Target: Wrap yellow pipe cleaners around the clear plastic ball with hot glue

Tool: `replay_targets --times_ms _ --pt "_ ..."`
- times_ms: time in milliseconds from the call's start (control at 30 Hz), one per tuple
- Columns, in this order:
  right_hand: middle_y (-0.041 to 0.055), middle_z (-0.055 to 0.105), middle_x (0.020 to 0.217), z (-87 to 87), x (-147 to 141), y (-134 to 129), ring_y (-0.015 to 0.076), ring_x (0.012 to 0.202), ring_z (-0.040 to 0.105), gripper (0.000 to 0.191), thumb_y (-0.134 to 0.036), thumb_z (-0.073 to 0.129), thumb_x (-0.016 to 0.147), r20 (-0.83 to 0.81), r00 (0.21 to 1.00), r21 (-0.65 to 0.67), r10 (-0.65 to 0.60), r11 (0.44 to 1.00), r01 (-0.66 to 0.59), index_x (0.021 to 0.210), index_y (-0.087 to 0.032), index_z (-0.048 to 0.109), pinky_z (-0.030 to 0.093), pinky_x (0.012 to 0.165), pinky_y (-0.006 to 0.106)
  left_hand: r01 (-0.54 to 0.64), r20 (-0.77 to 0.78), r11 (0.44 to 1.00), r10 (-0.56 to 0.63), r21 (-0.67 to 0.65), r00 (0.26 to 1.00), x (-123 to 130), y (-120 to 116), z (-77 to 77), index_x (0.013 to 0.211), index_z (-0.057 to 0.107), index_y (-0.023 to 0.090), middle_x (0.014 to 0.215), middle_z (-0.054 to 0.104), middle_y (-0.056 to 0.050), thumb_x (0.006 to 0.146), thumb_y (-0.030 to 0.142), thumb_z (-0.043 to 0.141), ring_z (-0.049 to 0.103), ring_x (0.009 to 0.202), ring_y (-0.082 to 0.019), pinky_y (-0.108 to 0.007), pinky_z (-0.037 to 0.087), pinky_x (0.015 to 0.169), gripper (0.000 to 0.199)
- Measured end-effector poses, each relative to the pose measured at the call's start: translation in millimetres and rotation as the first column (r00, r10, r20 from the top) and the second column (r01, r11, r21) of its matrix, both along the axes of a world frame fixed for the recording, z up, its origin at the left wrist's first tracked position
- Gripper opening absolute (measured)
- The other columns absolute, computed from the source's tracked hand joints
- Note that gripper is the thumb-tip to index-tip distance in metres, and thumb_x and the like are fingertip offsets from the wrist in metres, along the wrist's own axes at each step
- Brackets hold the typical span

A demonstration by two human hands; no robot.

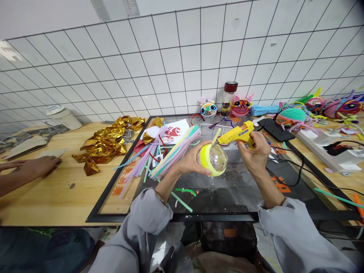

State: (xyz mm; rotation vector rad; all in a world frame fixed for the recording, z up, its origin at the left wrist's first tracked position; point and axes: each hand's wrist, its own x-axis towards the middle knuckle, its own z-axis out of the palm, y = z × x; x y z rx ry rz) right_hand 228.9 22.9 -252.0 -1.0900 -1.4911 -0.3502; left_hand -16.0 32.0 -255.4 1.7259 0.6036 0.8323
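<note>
Grey sleeves (136,231), clear ball (214,160) in left hand (192,160)

The head camera looks forward and down, close over the table (68,203).

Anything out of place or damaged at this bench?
Mostly just untidy: crumpled gold foil is heaped beside the black frame, and a pale green pipe cleaner lies loose near the left hand, apart from the bundle. I see no clear spill or damage.
</note>
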Motion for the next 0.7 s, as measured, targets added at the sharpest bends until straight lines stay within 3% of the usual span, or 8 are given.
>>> replay_targets --times_ms 700 --pt "0.0029 0.061 0.080 2.1 -1.6 -2.4 0.0201 0.072 0.056 0.012 -0.027 0.061 0.076 -0.004 1.000 -0.030 -0.003 1.000 0.003 0.084 -0.023 0.054 0.044 0.063 0.033 -0.017 0.001 1.000 0.017 -0.007 1.000 0.0 -0.3 -0.4 0.141 0.044 0.020 0.140 0.056 -0.014 0.044 0.039 0.093 0.052 0.132 -0.037 -0.052 0.039 0.114 0.110"
